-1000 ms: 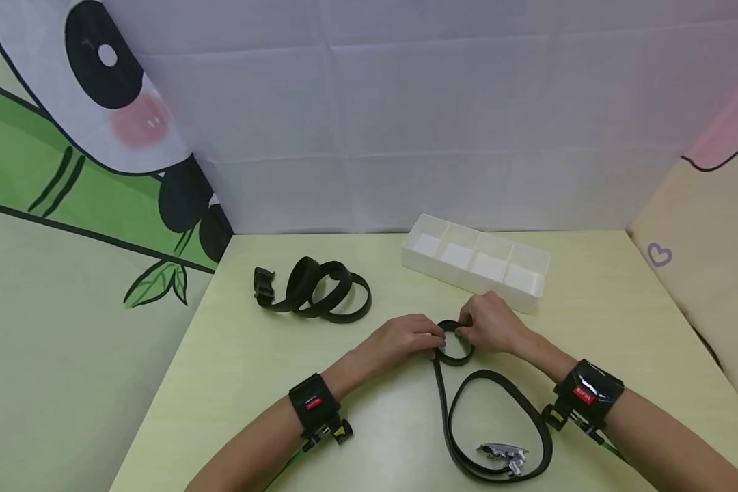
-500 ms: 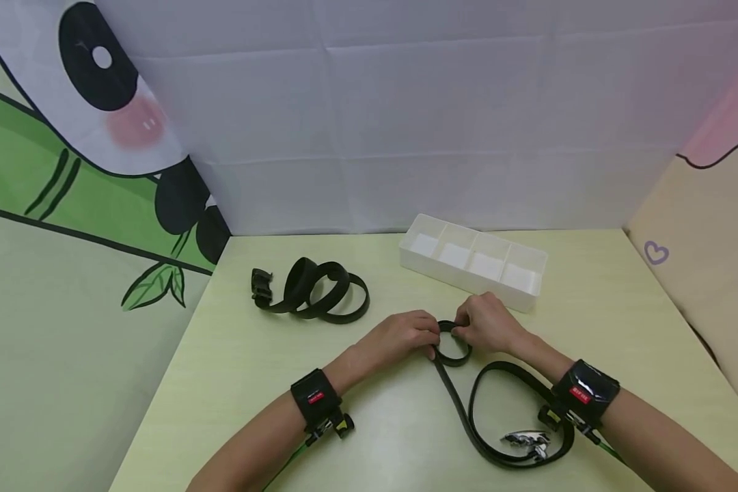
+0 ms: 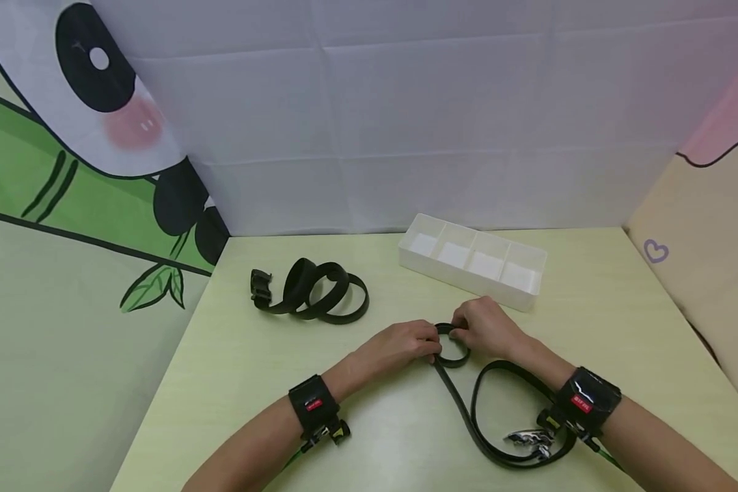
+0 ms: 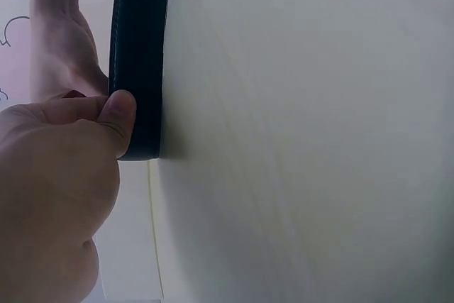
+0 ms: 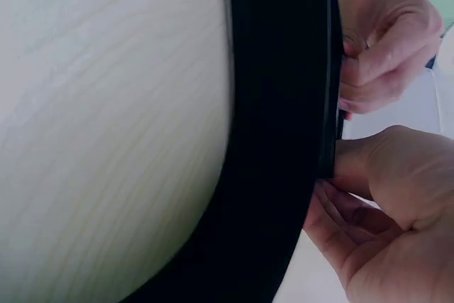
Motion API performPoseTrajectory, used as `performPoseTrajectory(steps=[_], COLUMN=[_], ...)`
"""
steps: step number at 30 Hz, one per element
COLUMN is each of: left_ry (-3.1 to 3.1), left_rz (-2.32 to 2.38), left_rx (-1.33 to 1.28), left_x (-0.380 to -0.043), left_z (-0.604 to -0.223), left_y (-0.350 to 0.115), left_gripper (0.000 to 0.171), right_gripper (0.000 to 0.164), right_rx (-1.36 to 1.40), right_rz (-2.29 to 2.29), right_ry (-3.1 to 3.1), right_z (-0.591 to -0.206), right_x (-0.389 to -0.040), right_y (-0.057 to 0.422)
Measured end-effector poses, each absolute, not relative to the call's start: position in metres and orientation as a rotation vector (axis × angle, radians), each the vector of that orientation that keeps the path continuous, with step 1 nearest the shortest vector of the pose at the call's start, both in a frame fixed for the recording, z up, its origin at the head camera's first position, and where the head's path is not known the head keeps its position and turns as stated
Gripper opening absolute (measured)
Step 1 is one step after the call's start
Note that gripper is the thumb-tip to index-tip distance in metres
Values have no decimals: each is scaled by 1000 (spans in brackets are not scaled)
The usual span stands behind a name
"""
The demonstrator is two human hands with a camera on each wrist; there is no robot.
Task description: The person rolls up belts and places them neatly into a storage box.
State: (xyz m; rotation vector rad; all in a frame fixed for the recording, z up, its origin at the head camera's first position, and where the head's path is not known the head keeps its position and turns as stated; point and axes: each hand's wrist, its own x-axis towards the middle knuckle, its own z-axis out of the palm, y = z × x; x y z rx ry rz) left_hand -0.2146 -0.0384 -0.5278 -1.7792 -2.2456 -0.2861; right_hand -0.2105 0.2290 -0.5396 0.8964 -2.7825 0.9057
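Observation:
A black leather belt [image 3: 457,396] stands on edge on the table, one end wound into a small ring. Its remaining length runs forward into a wider loop, where a silver buckle [image 3: 529,437] lies partly hidden by the right wrist's strap. My left hand [image 3: 406,342] pinches the belt at the ring's left side; the left wrist view shows the thumb [image 4: 120,108] against the strap. At the ring's upper right, my right hand [image 3: 488,329] pinches it between thumb and fingers. The right wrist view has the belt band [image 5: 280,69] close up, both hands at its far edge.
A second black belt [image 3: 335,301] with a dark clip buckle [image 3: 261,288] sits loosely coiled at the back left. Behind my right hand is a white divided tray [image 3: 467,272]. A printed cloth [image 3: 406,123] rises behind the table.
The wide loop and silver buckle have shifted right, toward the right wrist. Both hands keep hold of the small ring, nearly in place.

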Motion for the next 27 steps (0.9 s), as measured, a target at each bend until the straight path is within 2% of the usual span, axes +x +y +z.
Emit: performPoseTrajectory(steps=[7,11,15,19,22,27], left_ry=[-2269,-2305,-2333,-2349,-2354,-2352], left_rz=[-210,-176,-179,-202,-229,-258], left_rx=[-1748,-1736,-1723,-1699,-1687,-1679], left_x=[-211,-209,-209,-208,-207,-206], left_z=[-525,-522,-522,-522,-522,-524], left_y=[-41,-44,-48,-53,-57,-65], left_gripper=[6,8,8,6,6,6], right_gripper=[7,8,16,24,25,24], right_rx=[740,836,1051,1089,1082,1228], right_rz=[736,806,923,815,777,796], right_ry=[-2944,-2997,-3080,-3072,-3038,-2918], right_z=[-468,-449,-451,-464,-470,-477], right_x=[-168,-136,-98,-71,-59,-52], right_y=[228,234,237,239,246,262])
